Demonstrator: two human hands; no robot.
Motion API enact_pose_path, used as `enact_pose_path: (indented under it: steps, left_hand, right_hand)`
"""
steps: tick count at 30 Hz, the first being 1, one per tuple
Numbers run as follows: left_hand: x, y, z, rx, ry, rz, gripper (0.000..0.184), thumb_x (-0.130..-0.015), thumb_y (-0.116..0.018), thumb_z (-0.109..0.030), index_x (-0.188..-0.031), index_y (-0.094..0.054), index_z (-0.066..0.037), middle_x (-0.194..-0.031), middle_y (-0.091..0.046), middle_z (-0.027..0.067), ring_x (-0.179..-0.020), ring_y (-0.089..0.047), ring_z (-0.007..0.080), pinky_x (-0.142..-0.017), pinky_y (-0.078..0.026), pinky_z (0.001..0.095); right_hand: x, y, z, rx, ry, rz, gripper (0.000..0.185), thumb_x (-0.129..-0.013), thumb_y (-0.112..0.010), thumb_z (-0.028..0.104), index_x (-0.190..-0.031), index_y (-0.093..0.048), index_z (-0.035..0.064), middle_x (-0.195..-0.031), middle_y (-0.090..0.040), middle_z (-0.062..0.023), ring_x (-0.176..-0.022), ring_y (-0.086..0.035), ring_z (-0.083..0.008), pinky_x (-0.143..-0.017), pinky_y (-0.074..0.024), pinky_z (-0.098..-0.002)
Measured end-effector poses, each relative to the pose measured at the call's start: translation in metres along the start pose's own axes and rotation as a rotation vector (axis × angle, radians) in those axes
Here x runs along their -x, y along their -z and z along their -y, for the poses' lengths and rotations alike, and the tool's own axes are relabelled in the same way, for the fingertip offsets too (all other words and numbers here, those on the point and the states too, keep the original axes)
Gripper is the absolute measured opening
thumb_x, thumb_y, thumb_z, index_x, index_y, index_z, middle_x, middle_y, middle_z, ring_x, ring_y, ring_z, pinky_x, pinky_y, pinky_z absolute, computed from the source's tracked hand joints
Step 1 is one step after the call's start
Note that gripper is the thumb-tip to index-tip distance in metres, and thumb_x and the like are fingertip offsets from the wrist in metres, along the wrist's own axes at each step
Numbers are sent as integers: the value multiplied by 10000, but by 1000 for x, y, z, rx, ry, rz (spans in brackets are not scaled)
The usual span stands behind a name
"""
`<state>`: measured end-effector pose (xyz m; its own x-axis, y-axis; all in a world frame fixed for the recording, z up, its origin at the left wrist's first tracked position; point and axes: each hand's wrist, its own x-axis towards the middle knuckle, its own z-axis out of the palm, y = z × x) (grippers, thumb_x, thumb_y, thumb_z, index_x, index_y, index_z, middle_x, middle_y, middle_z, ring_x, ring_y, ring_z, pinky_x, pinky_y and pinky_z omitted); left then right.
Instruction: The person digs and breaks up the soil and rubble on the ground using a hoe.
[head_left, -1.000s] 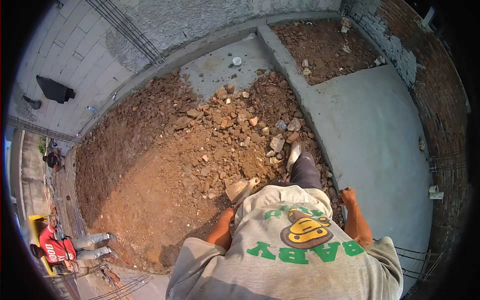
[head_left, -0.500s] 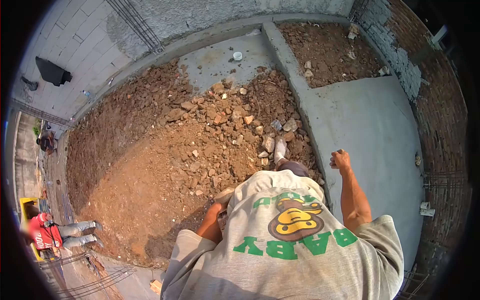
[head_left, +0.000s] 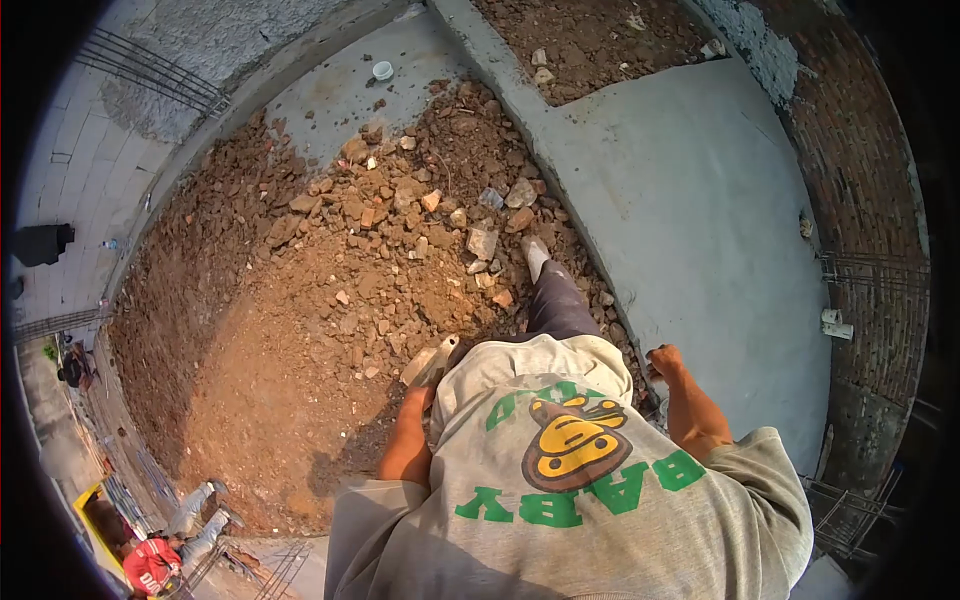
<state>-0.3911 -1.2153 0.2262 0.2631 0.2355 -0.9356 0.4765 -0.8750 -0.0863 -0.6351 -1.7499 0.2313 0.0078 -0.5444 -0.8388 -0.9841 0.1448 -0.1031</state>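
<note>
My left hand [head_left: 424, 392] hangs at the left edge of my shirt, its fingers mostly hidden. Just beyond it is a pale, flat object [head_left: 421, 366] with a rounded end; whether the hand grips it is unclear. My right hand [head_left: 661, 361] is at the right, above the edge between rubble and grey concrete, with its fingers curled and nothing visible in them. My grey shirt [head_left: 600, 500] fills the lower middle. One foot [head_left: 536, 256] rests on the broken soil and stones [head_left: 400, 240].
Smooth concrete [head_left: 690, 200] lies right of a raised concrete edge [head_left: 500, 75]. A white container [head_left: 382, 70] stands at the top. Another person in red [head_left: 152, 565] is at the lower left. Rebar [head_left: 845, 510] sticks out at the lower right; pipe ends [head_left: 836, 325] protrude at the right.
The view has turned, shifting the ground leftward. My right hand swung forward, then back down nearer my body. The forward foot and dark trouser leg show more than half a second ago.
</note>
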Motion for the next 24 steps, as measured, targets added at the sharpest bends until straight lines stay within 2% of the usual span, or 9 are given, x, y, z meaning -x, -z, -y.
enact_pose_path:
  steps: [1,4,6,8,10,15,19,21,24]
  left_hand:
    - [-5,1,-19,-33,25,0,396,-762,-673,-359,-984,-713,-34,-910,-700,169,-800,-664,293,-670,-488,435]
    - [-14,-15,-43,-105,70,2,479,-715,-641,-277,-1105,-658,2,-1183,-621,229,-1118,-593,366,-893,-481,416]
    - [14,-16,-89,-177,93,-104,466,-744,-639,-293,-1118,-663,-16,-1227,-597,229,-1159,-567,360,-930,-456,418]
    - [7,-17,-122,-281,63,36,432,-766,-648,-291,-1089,-672,-5,-1091,-670,196,-1003,-651,335,-841,-501,414]
    - [-17,-38,-129,188,269,65,360,-767,-652,-280,-1000,-692,-8,-886,-708,152,-772,-693,269,-692,-539,393]
    - [-3,-39,-159,407,298,0,208,-750,-667,-202,-768,-669,4,-688,-668,116,-525,-628,206,-512,-507,367]
    - [-8,-31,-150,246,287,103,199,-719,-695,-188,-714,-661,8,-632,-651,109,-509,-625,218,-503,-498,363]
    - [11,-10,-164,122,185,-11,250,-711,-741,-234,-620,-647,-20,-568,-618,94,-505,-594,194,-502,-475,359]
    - [-7,-5,-144,83,216,15,271,-701,-747,-257,-674,-679,3,-597,-642,113,-507,-619,232,-517,-478,364]
  right_hand:
    - [1,5,5,13,-36,19,162,-812,-599,75,-935,-587,-31,-757,-646,-198,-584,-653,-325,-494,-569,-434]
    - [9,28,81,-60,2,90,158,-811,-597,81,-911,-567,-38,-738,-633,-184,-540,-629,-300,-471,-553,-407]
    - [-13,34,141,-34,143,165,160,-825,-581,115,-899,-557,-25,-718,-614,-143,-521,-603,-240,-454,-526,-362]
    - [-17,47,221,112,293,178,165,-836,-571,136,-901,-562,-15,-722,-608,-122,-542,-600,-208,-460,-513,-336]
    - [-23,65,289,145,395,189,152,-854,-563,145,-879,-566,-5,-712,-615,-91,-551,-602,-184,-496,-519,-321]
    - [-6,98,417,95,598,166,198,-840,-569,187,-899,-571,-2,-767,-606,-87,-607,-587,-154,-530,-495,-298]
    - [-25,94,429,75,542,155,187,-847,-569,188,-882,-563,5,-755,-603,-79,-599,-581,-155,-528,-491,-293]
    - [-32,84,411,107,465,141,170,-842,-568,172,-870,-554,5,-725,-597,-78,-569,-577,-166,-502,-491,-302]
    - [-43,65,368,250,378,187,161,-839,-563,157,-870,-553,0,-713,-601,-89,-545,-581,-175,-480,-497,-315]
